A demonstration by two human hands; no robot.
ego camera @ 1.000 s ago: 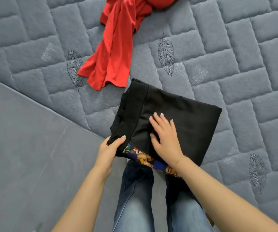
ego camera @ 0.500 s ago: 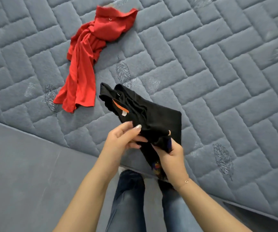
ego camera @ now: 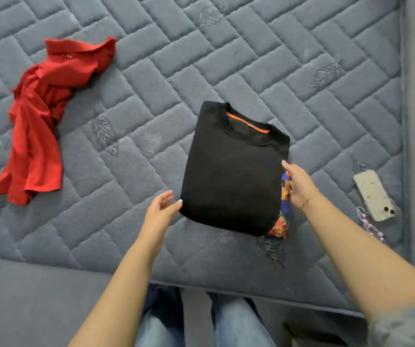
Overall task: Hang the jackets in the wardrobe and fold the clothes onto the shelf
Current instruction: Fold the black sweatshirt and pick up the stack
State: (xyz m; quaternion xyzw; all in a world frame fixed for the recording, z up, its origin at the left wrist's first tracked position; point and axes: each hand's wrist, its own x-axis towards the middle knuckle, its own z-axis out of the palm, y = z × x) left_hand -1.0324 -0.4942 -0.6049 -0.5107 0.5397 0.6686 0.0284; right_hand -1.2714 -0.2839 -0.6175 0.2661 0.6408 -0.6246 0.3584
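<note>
A black shirt [ego camera: 234,176] lies folded into a neat rectangle on the grey quilted mattress [ego camera: 251,58], its collar with an orange strip pointing away from me. A colourful print shows along its right edge. My left hand [ego camera: 161,211] is at the shirt's near left corner, fingers relaxed, one fingertip touching the cloth. My right hand [ego camera: 299,184] rests against the right edge with straight fingers. A crumpled red garment [ego camera: 41,121] lies unfolded at the left of the mattress.
A phone [ego camera: 374,195] in a pale case with a pink bead strap lies on the mattress at the right. The mattress's near edge [ego camera: 226,289] runs in front of my legs in blue jeans.
Half a second ago both hands held the black shirt up and bunched. Now it lies flat and folded on the mattress, and both hands have let go and sit at its sides.
</note>
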